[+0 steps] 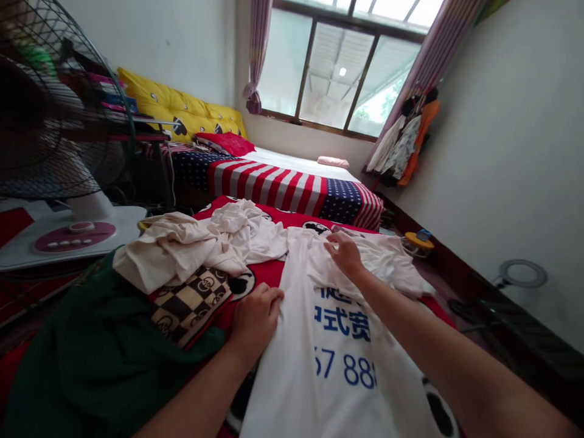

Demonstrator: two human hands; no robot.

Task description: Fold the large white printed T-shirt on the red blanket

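A white T-shirt [319,365] with blue print lies spread flat on a red patterned bedcover [269,271] in front of me. My left hand [255,316] rests on the shirt's left edge with the fingers curled onto the cloth. My right hand [344,252] lies flat on the upper part of the shirt, fingers stretched out near the collar. A heap of cream and white clothes [201,246] sits just left of the shirt. A dark green garment [100,359] lies at the near left.
A standing fan [59,121] with a white base is at the left. A second bed with a stars-and-stripes cover [292,185] and yellow headboard [177,109] stands beyond. Clothes hang [406,143] by the window. A small yellow stool [417,240] stands at the right.
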